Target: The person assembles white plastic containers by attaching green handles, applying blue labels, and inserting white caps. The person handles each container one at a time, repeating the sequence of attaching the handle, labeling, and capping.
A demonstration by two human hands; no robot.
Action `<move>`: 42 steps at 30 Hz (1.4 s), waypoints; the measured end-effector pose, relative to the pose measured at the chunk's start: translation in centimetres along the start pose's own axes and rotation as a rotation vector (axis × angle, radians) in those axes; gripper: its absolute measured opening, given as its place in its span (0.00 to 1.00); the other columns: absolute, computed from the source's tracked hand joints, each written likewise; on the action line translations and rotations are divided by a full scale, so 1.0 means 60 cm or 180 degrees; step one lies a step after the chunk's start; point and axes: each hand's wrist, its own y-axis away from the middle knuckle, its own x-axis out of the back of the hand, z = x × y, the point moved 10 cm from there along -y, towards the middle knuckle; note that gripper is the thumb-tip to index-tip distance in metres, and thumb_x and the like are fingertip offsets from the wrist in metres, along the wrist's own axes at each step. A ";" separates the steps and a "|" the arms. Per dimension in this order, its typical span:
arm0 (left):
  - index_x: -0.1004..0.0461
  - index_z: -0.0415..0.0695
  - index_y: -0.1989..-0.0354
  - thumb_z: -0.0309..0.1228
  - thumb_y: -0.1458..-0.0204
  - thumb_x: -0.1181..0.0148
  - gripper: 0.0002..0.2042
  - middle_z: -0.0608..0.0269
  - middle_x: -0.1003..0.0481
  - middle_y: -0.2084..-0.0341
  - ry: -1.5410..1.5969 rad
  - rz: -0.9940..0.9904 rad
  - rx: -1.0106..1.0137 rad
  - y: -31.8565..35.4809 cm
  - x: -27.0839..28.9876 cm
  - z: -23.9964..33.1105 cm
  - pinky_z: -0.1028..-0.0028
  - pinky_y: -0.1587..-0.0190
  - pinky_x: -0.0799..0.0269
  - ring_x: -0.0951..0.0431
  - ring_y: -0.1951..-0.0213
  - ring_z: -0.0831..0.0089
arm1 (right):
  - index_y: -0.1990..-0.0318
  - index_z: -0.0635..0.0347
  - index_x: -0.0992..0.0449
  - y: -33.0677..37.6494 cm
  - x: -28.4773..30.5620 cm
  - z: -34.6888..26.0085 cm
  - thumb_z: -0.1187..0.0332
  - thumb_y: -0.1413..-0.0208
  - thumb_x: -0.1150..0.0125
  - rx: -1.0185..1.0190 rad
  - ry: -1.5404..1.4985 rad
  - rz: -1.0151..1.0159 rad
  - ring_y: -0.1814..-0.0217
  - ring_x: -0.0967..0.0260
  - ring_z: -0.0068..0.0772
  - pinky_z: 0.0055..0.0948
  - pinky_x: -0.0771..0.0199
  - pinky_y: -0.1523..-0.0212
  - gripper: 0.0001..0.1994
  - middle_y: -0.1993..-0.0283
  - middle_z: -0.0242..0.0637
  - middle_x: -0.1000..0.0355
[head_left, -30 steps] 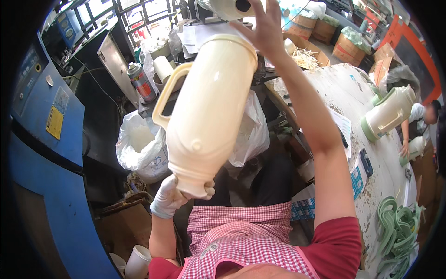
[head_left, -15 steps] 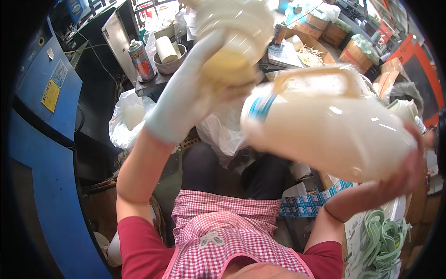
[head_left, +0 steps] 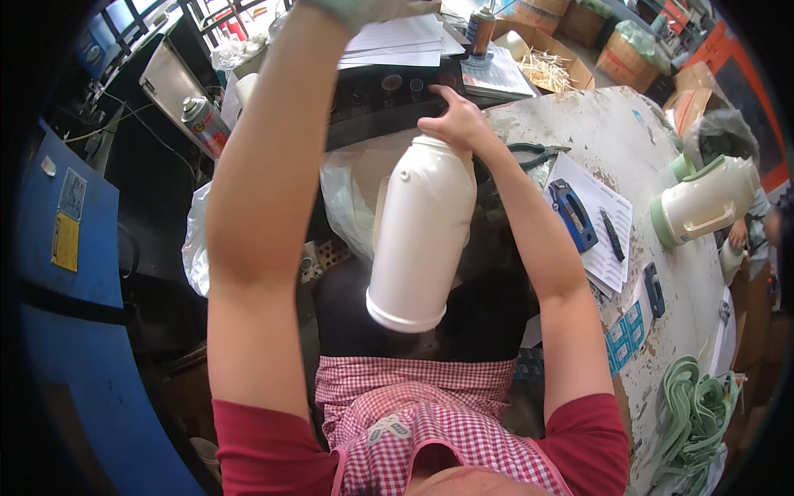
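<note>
A cream-white plastic thermos jug shell (head_left: 422, 236) hangs tilted above my lap, its wide base lower left and its neck at the top. My right hand (head_left: 457, 126) is at the neck, index finger and thumb apart; its other fingers are hidden behind the jug, which it appears to hold up. My left hand (head_left: 364, 8), in a pale glove, reaches to the top edge above white paper sheets (head_left: 397, 41). Its fingers are mostly cut off by the picture edge, so any hold is hidden.
On the worn white table are green-handled pliers (head_left: 538, 155), a blue tool (head_left: 572, 215), a black pen (head_left: 612, 235) and another thermos jug with a green base (head_left: 703, 207). Green straps (head_left: 686, 417) lie lower right. A blue cabinet (head_left: 74, 347) stands left, a spray can (head_left: 204, 124) nearby.
My left hand has moved up to the top edge; the blurred cream-yellow piece it had is out of sight. The jug shell swung from sideways at right to hanging over my lap; my right hand moved to its neck.
</note>
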 end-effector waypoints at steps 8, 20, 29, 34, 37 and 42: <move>0.26 0.36 0.42 0.28 0.34 0.45 0.15 0.54 0.20 0.63 -0.2341 -0.0591 0.1116 0.501 0.059 -0.085 0.70 0.59 0.23 0.18 0.62 0.65 | 0.28 0.54 0.29 -0.067 -0.083 0.049 0.50 0.57 0.28 -0.0592 -0.0063 -0.0452 0.37 0.23 0.50 0.37 0.26 0.35 0.44 0.42 0.61 0.22; 0.28 0.34 0.38 0.38 0.29 0.52 0.21 0.51 0.26 0.40 -0.1230 0.2378 0.0624 0.658 0.155 0.007 0.61 0.38 0.27 0.25 0.41 0.61 | 0.59 0.58 0.15 0.536 0.235 -0.055 0.61 0.36 0.33 0.0357 -0.0523 0.0346 0.58 0.21 0.36 0.35 0.22 0.51 0.10 0.63 0.37 0.19; 0.30 0.35 0.37 0.42 0.26 0.62 0.24 0.47 0.26 0.41 0.0184 0.0897 0.1525 0.587 -0.015 -0.181 0.59 0.41 0.22 0.22 0.42 0.59 | 0.64 0.61 0.12 1.513 0.755 0.005 0.55 0.45 0.22 -0.6549 0.1891 -0.1698 0.58 0.15 0.34 0.42 0.15 0.57 0.16 0.59 0.42 0.14; 0.29 0.35 0.38 0.38 0.27 0.60 0.21 0.51 0.23 0.43 0.0838 0.0192 0.1411 0.574 -0.083 -0.251 0.64 0.41 0.21 0.21 0.44 0.63 | 0.50 0.73 0.18 1.867 0.587 0.010 0.36 0.60 0.18 -0.7343 0.0556 -0.0537 0.58 0.16 0.45 0.43 0.13 0.55 0.44 0.53 0.51 0.16; 0.27 0.36 0.40 0.35 0.27 0.59 0.19 0.52 0.22 0.44 0.0709 0.0057 0.1282 0.566 -0.082 -0.256 0.64 0.42 0.21 0.21 0.45 0.65 | 0.51 0.75 0.19 1.941 0.516 0.069 0.38 0.65 0.16 -0.7047 0.0986 -0.0765 0.60 0.17 0.46 0.42 0.14 0.56 0.45 0.55 0.52 0.17; 0.25 0.39 0.47 0.32 0.28 0.55 0.14 0.61 0.22 0.51 0.0320 0.0057 0.1492 0.600 -0.052 -0.284 0.66 0.46 0.21 0.21 0.51 0.72 | 0.47 0.75 0.21 1.937 0.483 0.165 0.43 0.72 0.12 -0.5842 0.2541 -0.1198 0.50 0.18 0.49 0.40 0.16 0.49 0.48 0.47 0.55 0.19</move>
